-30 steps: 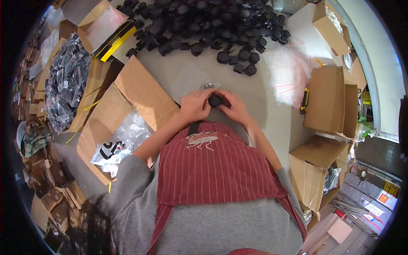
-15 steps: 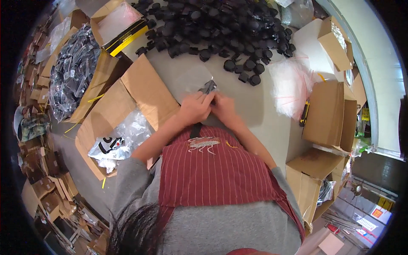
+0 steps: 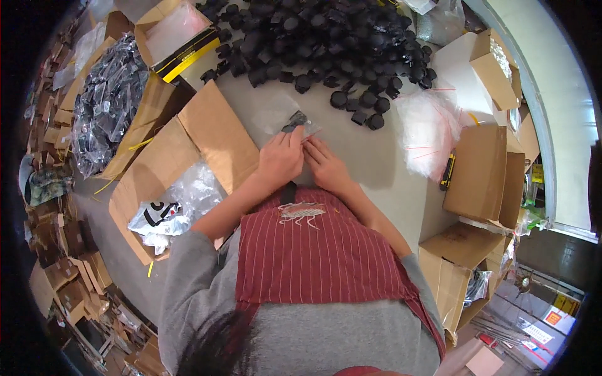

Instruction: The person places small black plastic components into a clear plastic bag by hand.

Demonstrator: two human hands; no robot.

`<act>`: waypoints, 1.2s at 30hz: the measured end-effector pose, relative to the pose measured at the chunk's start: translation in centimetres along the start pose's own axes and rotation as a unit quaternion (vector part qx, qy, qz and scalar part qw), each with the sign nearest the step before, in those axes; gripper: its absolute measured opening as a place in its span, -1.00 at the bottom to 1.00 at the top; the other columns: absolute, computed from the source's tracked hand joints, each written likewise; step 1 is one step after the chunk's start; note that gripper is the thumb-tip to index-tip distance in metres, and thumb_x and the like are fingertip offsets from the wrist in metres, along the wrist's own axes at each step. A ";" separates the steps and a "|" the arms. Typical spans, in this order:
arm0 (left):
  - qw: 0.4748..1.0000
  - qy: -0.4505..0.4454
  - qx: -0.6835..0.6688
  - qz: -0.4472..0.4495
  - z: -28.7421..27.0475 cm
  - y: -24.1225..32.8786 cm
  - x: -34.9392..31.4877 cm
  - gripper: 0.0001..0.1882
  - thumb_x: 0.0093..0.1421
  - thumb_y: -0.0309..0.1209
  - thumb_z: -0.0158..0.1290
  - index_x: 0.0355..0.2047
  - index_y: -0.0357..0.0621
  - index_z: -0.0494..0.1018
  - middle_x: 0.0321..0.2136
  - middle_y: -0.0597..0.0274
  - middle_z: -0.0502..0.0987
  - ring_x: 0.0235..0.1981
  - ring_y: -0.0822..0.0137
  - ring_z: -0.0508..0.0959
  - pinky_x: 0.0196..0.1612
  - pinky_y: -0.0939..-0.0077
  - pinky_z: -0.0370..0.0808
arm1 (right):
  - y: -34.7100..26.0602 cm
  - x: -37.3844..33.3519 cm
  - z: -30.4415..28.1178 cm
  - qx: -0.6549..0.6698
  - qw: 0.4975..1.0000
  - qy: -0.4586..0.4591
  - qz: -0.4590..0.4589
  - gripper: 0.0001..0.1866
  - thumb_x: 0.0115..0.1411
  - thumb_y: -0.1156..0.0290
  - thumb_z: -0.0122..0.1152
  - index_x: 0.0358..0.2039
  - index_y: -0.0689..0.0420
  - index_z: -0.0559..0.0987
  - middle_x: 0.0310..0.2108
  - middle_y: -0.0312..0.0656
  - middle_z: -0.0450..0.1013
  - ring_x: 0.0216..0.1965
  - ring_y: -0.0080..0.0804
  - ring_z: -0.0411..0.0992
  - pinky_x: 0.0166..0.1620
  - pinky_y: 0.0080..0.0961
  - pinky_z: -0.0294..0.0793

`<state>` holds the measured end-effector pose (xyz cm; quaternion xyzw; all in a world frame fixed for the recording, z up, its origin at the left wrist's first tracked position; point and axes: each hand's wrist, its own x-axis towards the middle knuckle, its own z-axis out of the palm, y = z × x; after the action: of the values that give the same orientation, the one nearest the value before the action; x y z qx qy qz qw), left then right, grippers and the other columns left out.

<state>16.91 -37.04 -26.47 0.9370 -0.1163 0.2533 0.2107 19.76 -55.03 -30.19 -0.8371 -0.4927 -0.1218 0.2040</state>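
Note:
A small clear plastic zip bag (image 3: 308, 128) with a red line along its mouth is between my two hands, just beyond the apron. Inside it, or under its film, lies a small black part (image 3: 296, 119) whose shape I cannot fully make out. My left hand (image 3: 280, 156) is closed, pinching the bag beside the black part. My right hand (image 3: 327, 169) is closed too, with its fingertips at the red-lined edge of the bag. Both hands are close together above the grey table (image 3: 370, 156).
A large heap of black round-headed parts (image 3: 301, 44) covers the far table. Loose clear zip bags (image 3: 426, 128) lie at the right, beside a yellow-black cutter (image 3: 448, 170) and cardboard boxes (image 3: 476, 169). An open carton (image 3: 219, 131) and a box of bagged black parts (image 3: 113, 103) stand left.
The black part has shifted slightly left and shows under clear film. My right hand has turned, its fingers now lying along the bag's red-lined edge. My left hand has moved slightly.

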 end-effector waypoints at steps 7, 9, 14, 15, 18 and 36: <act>0.998 -0.030 -0.025 -0.043 0.0 -0.9 0.8 -0.69 -0.02 -0.45 0.13 -0.21 -0.11 0.49 -0.40 0.18 0.56 -0.34 0.15 0.56 -0.31 0.30 0.51 | 0.7 1.3 1.7 0.078 0.990 -0.112 0.033 -0.41 0.04 0.50 0.12 0.15 0.35 0.37 0.20 0.08 0.26 0.22 0.05 0.27 0.23 -0.24 0.34; 0.998 -0.021 -0.031 -0.055 0.0 -1.2 0.8 -0.70 -0.04 -0.46 0.13 -0.23 -0.11 0.50 -0.42 0.19 0.56 -0.35 0.16 0.56 -0.31 0.31 0.52 | 0.6 2.2 1.5 0.118 0.981 -0.147 0.048 -0.43 0.07 0.46 0.14 0.14 0.32 0.38 0.16 0.06 0.27 0.20 0.07 0.27 0.19 -0.23 0.38; 0.993 -0.011 -0.078 -0.090 -0.7 -1.5 1.0 -0.72 -0.05 -0.46 0.14 -0.25 -0.08 0.52 -0.47 0.22 0.55 -0.38 0.18 0.57 -0.32 0.32 0.52 | 0.8 3.1 3.7 0.067 0.993 -0.101 -0.003 -0.49 0.10 0.35 0.16 0.08 0.25 0.43 0.10 0.04 0.32 0.14 0.06 0.30 0.21 -0.11 0.32; 0.988 -0.028 -0.104 -0.107 -1.0 -1.5 1.0 -0.72 -0.05 -0.46 0.14 -0.25 -0.07 0.53 -0.48 0.23 0.55 -0.38 0.19 0.57 -0.33 0.32 0.52 | 0.9 3.2 3.9 0.047 0.995 -0.079 -0.029 -0.50 0.11 0.31 0.17 0.07 0.22 0.44 0.10 0.04 0.33 0.13 0.05 0.30 0.22 -0.04 0.28; 0.986 -0.032 -0.135 -0.094 -1.2 -1.5 0.8 -0.71 -0.04 -0.46 0.13 -0.24 -0.09 0.52 -0.49 0.23 0.54 -0.39 0.19 0.57 -0.34 0.32 0.52 | 1.1 3.7 4.1 0.096 0.989 -0.113 0.021 -0.50 0.15 0.22 0.14 0.06 0.19 0.46 0.10 0.04 0.33 0.13 0.03 0.31 0.24 0.05 0.19; 1.000 -0.012 0.013 0.016 0.2 -0.3 0.9 -0.78 -0.05 -0.37 0.10 -0.38 -0.17 0.42 -0.41 0.12 0.46 -0.34 0.21 0.49 -0.29 0.36 0.48 | 1.0 5.3 4.9 -0.029 0.994 -0.072 0.077 -0.39 0.19 0.24 0.05 0.21 0.25 0.29 0.29 0.11 0.16 0.27 0.08 0.14 0.16 -0.05 0.24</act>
<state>17.83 -36.96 -26.24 0.9406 -0.1300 0.2473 0.1928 23.19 -49.12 -32.62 -0.8848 -0.4362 -0.0596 0.1524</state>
